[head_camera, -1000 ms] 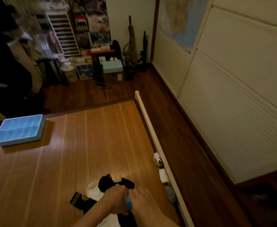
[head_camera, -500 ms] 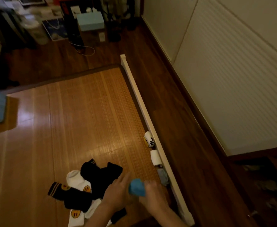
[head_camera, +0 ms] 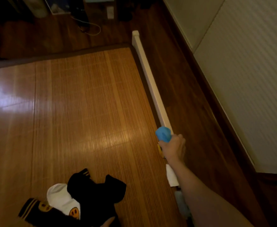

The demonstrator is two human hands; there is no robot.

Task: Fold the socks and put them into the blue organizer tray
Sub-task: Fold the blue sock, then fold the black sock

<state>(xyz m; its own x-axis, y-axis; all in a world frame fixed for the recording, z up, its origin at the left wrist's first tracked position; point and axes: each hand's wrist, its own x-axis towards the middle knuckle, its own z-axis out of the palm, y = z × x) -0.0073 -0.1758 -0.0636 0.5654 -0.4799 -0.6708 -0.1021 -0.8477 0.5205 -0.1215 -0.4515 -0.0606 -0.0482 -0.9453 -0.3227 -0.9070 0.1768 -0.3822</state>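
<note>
My right hand is stretched forward along the right edge of the bamboo mat and grips a folded light-blue sock. A folded white sock lies by the white rail below my forearm, and a pale blue one sits nearer still. A loose pile of black and white socks with yellow smiley faces lies at the bottom left. Only a fingertip of my left hand shows at the bottom edge beside the pile. The blue organizer tray is out of view.
A long white rail borders the bamboo mat on its right. Beyond it run dark floorboards and a pale ribbed wall panel. A cable and dark clutter lie on the floor at the top.
My right hand has carried the folded blue sock away from the pile, forward and right to the rail. My left hand let go and dropped low. The view tilted down; the tray left the frame.
</note>
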